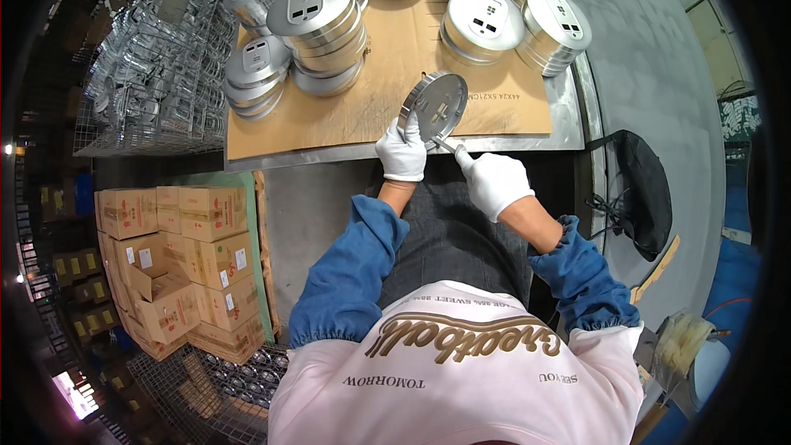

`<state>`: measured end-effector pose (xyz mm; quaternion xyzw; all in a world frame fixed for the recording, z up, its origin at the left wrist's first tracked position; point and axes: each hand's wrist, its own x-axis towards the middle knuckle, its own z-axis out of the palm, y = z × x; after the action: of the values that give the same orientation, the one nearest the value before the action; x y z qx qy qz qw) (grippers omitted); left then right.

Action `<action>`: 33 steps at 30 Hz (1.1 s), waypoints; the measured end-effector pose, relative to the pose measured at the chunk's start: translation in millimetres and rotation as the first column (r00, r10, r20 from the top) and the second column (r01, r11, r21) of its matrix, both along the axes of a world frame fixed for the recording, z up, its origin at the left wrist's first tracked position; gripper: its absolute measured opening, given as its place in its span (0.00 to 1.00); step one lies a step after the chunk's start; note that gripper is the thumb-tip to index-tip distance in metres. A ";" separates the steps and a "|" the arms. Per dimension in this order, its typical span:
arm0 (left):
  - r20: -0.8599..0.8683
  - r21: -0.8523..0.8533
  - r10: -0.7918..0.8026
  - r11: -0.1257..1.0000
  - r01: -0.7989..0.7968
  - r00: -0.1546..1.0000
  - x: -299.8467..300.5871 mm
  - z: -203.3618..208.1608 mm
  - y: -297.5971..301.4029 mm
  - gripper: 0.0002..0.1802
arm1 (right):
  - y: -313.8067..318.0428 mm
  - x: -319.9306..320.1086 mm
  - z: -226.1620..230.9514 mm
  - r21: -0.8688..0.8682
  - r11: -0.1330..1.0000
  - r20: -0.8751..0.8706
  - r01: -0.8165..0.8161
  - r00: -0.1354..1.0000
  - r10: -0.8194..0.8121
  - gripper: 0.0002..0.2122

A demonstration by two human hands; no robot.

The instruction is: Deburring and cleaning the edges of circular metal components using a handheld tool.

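Note:
My left hand (401, 151), in a white glove, grips the near left rim of a round silver metal cover (445, 103). The cover is tilted up at the table's front edge, its hollow inside facing me and small cut-outs in its flat face. In my right hand (498, 183), also gloved, is a narrow metal hand tool (443, 145); its tip meets the cover's lower rim. Whether it is a file or a scraper I cannot tell. Beyond my hands stand stacks of similar covers, one stack (317, 16) at the left and another (486, 21) at the right.
Flattened cardboard (395, 58) lies over the metal table (568, 111). A wire basket of shiny metal parts (156, 74) stands left of it. Several cardboard boxes (218, 259) are piled at the lower left. A black bag-like thing (634, 189) hangs by the table's right side.

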<state>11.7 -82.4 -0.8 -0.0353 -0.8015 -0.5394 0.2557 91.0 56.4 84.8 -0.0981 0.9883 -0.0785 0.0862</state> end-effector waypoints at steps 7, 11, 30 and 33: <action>0.171 -0.018 0.105 0.995 -0.103 0.980 -1.5 -2.3 1.3 0.20 | -9.1 25.6 -39.9 -0.016 0.995 -0.010 0.096 0.995 -0.096 0.27; 0.195 -0.017 0.101 0.995 -0.100 0.976 -1.6 -9.8 -3.1 0.22 | 1.0 17.3 -32.6 -0.155 0.983 -0.070 0.098 0.991 -0.110 0.21; -0.081 -0.057 -0.091 0.995 0.087 0.993 -0.3 -10.4 -11.1 0.16 | 2.9 -43.2 42.4 0.013 0.991 0.254 -0.132 0.959 0.125 0.07; -0.078 -0.037 -0.091 0.995 0.088 0.993 -0.1 -10.3 -9.0 0.16 | -1.1 -49.1 49.1 0.013 0.994 0.296 -0.111 0.950 0.102 0.06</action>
<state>11.5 -91.4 -11.2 -0.0970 -0.7973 -0.5348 0.2623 41.9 55.4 133.8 -0.1371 0.9588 -0.0728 0.2381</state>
